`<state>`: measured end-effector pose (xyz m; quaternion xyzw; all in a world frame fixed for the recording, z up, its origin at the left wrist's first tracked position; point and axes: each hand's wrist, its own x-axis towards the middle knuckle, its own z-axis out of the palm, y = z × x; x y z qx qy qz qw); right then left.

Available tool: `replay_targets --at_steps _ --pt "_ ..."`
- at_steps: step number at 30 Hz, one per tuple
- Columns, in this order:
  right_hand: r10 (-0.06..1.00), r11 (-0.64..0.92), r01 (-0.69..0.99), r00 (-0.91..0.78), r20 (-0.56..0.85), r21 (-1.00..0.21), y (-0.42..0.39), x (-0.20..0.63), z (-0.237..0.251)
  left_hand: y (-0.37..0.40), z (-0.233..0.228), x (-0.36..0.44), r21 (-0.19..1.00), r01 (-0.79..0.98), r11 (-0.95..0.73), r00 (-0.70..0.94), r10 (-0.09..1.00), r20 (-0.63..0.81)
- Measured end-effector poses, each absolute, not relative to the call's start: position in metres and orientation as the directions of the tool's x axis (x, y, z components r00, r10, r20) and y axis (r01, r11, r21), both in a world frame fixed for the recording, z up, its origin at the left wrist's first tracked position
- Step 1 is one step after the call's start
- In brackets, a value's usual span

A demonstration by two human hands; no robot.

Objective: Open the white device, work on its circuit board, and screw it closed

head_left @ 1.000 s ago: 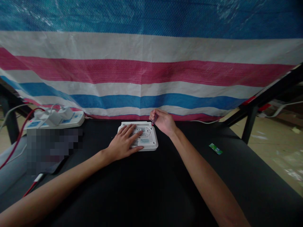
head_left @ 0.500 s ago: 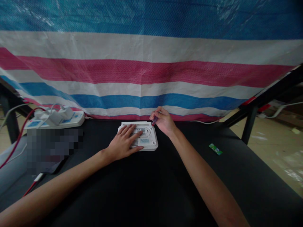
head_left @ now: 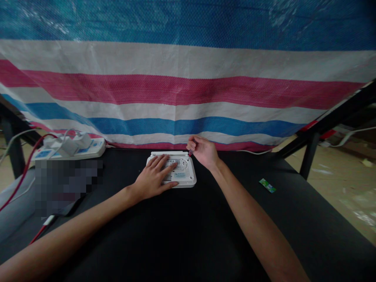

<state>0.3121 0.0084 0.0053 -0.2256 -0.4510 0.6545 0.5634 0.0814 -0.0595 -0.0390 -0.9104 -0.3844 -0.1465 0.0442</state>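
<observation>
A white router lies label side up on the black table, its antennas folded along the back edge. My left hand rests flat on its left part with the fingers spread, covering some of the vents and label. At the router's back right corner, my right hand pinches a small screwdriver with a dark reddish handle. The screwdriver stands tilted over that corner, its tip too small to make out.
A white power strip with plugs and cables sits at the back left. Nearer lies a blurred-out dark object with a red cable. A small green packet is on the right. A striped tarp hangs behind.
My right hand's fingers have shifted and turned slightly around the screwdriver, which stays at the same corner. My left hand and the router have not moved.
</observation>
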Motion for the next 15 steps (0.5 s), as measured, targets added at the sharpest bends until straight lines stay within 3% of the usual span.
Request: replay_targets --at_steps 8,15 --pt "0.935 0.126 -0.509 -0.226 0.274 -0.851 0.0077 0.3123 0.0030 -0.0591 -0.0398 0.0821 0.048 0.708 -0.705 0.661 0.684 0.308" --pt "0.928 0.047 -0.545 -0.286 0.238 -0.837 0.0050 0.3111 0.0057 -0.0591 -0.0407 0.0816 0.027 0.711 -0.702 0.663 0.683 0.306"
